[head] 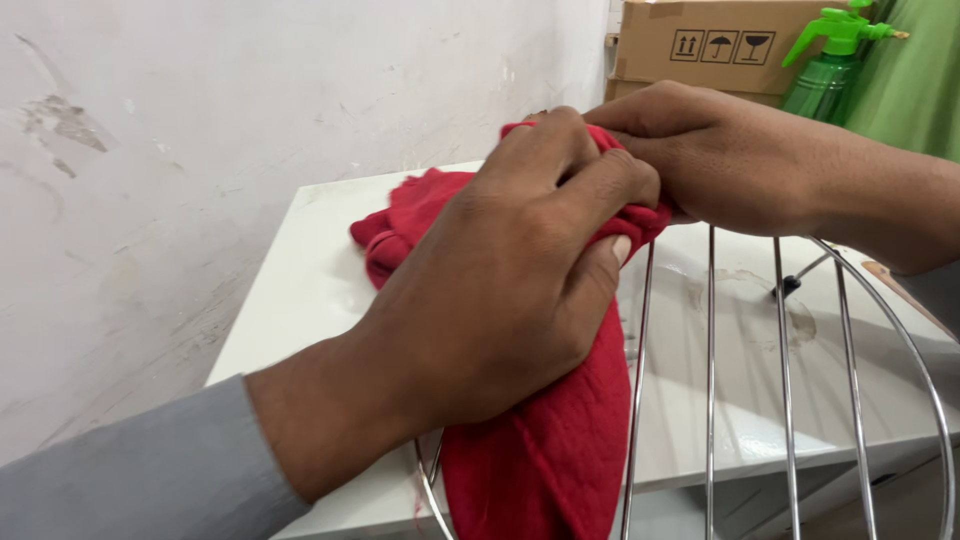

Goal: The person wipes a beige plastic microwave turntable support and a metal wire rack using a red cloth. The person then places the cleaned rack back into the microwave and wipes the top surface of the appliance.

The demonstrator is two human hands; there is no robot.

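Note:
A red cloth [560, 440] is draped over a round chrome wire rack [785, 360], which stands tilted above a white table [300, 290]. My left hand [500, 290] comes in from the lower left in a grey sleeve and clenches the cloth against the rack's bars. Reaching in from the right, my right hand [720, 160] pinches the cloth's top edge, touching my left hand's fingers. Part of the cloth bunches on the table behind my left hand. The rack's left side is hidden by the cloth.
A scuffed white wall [200, 130] runs along the left. Behind the table stand a brown cardboard box [700, 45] and a green spray bottle [830, 65]. Green fabric [920, 90] hangs at the far right.

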